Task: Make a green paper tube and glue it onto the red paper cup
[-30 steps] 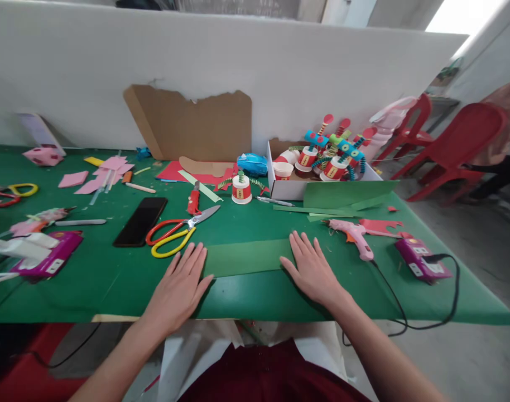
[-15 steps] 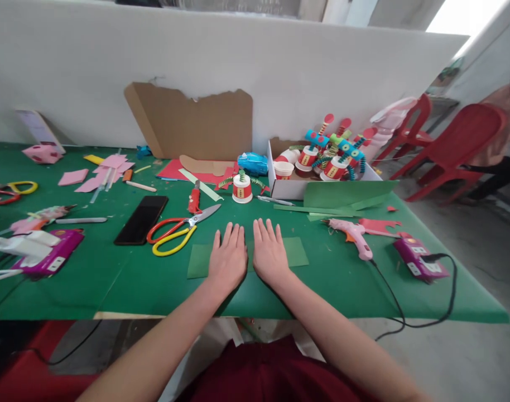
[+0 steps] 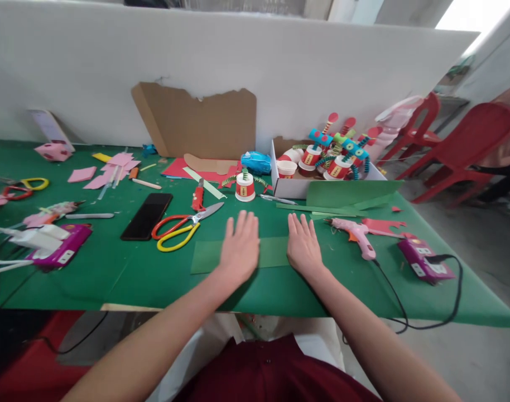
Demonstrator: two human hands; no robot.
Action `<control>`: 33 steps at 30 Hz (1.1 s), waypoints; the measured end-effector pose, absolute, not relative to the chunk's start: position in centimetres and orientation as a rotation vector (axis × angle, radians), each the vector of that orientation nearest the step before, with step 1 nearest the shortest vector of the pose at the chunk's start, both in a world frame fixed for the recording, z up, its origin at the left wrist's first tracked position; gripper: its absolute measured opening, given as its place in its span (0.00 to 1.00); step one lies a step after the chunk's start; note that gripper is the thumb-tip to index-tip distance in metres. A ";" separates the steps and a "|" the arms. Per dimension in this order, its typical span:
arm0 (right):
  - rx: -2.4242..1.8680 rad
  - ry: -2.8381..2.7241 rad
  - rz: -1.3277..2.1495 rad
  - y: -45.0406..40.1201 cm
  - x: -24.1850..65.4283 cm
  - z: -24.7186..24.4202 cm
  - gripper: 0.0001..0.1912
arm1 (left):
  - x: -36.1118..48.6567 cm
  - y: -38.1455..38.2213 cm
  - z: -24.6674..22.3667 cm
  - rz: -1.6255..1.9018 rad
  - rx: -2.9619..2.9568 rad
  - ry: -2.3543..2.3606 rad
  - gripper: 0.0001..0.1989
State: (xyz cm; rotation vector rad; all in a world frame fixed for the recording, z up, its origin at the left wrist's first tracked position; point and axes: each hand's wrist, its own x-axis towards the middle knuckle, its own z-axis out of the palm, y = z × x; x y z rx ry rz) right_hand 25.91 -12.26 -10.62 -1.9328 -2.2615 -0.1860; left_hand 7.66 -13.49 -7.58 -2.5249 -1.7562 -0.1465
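Resting left hand [image 3: 240, 247] and right hand [image 3: 304, 247] on green paper strip [image 3: 274, 253], with grip loosely spread, pinching nothing; could skew or crease it through uneven pressure.

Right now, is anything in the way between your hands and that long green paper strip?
Nothing visible: the left hand and right hand both seem to rest on the green paper strip. The red-and-yellow-handled metal scissors lie beside it.
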 end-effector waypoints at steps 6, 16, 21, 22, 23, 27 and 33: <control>-1.939 -2.259 -0.191 -12.3 26.4 -10.8 0.34 | 12.4 -12.5 -9.1 -0.186 -2.805 -1.582 0.28; -1.948 -2.249 -0.217 -12.2 26.6 -11.0 0.32 | -1.3 -14.7 -10.0 -0.157 -2.450 -1.776 0.27; -1.870 -2.265 -0.269 -12.3 25.9 -9.8 0.32 | -5.1 -15.7 -8.8 -0.117 -2.394 -1.781 0.21; -1.824 -2.276 -0.280 -12.5 25.4 -9.5 0.32 | -5.3 -15.5 -8.5 -0.093 -2.414 -1.802 0.19; -1.769 -2.293 -0.278 -12.6 24.8 -9.1 0.32 | -5.5 -15.1 -8.1 -0.066 -2.437 -1.826 0.17; -1.505 -2.404 -0.150 -13.9 22.0 -8.5 0.30 | -5.2 -13.4 -6.3 0.071 -2.497 -1.917 0.10; -1.357 -2.459 0.015 -15.6 21.2 -9.5 0.25 | -3.8 -12.7 -5.2 0.069 -2.561 -1.958 0.03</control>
